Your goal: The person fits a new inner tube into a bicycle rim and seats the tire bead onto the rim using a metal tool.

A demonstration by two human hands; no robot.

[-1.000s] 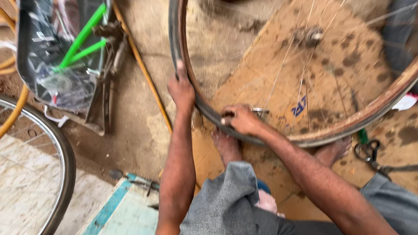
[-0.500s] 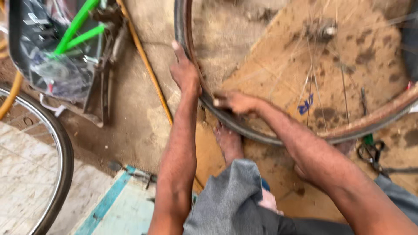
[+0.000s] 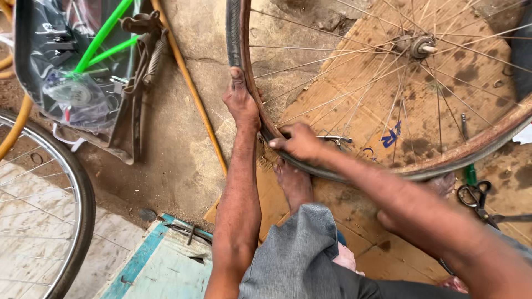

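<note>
Rough concrete floor [image 3: 183, 138] with a stained brown cardboard sheet [image 3: 443, 105] laid over it on the right. The big rusty spoked bicycle wheel with black tyre [image 3: 242, 66] fills the upper right of the frame. Left hand [image 3: 240, 102] is wrapped around the tyre edge, and right hand [image 3: 302, 143] pinches the rim just below it, fingers curled tight. Black scissors [image 3: 475, 195] lie at far right.
</note>
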